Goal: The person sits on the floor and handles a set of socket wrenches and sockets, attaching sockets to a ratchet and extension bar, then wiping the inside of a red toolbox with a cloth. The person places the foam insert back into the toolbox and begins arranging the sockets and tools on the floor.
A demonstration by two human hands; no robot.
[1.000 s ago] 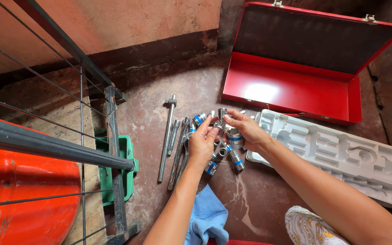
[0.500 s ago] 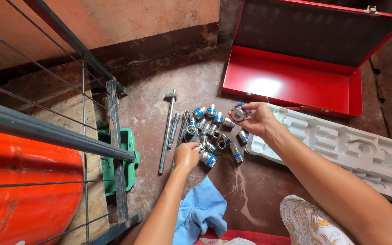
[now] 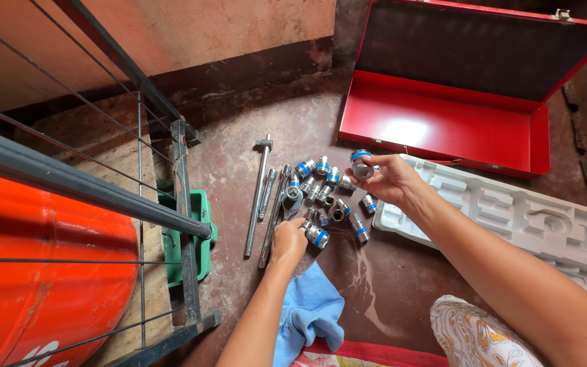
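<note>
Socket (image 3: 361, 164) pinched in right hand (image 3: 390, 180) fingertips; left hand (image 3: 288, 239) grasps floor socket (image 3: 318, 236).

Counts, approx where the pile is tight:

- Sockets (image 3: 317, 236), chrome w/ blue bands: about 12 loose on the floor, packed close so exact no. is hard to tell, plus 1 socket (image 3: 361, 165) held up = approx 13.
- Long bars (image 3: 258, 195) and other handles lying beside the pile: 3, maybe 4; they overlap.
- Red metal case (image 3: 443, 132), lid open: 1.
- White moulded tray (image 3: 511, 217): 1.
- Blue cloth (image 3: 309, 314): 1.
- Green plastic tub (image 3: 202, 231): 1.
- Orange drum (image 3: 42, 272): 1.
- Hands: 2, left hand (image 3: 288, 241) and right hand (image 3: 388, 178).
</note>
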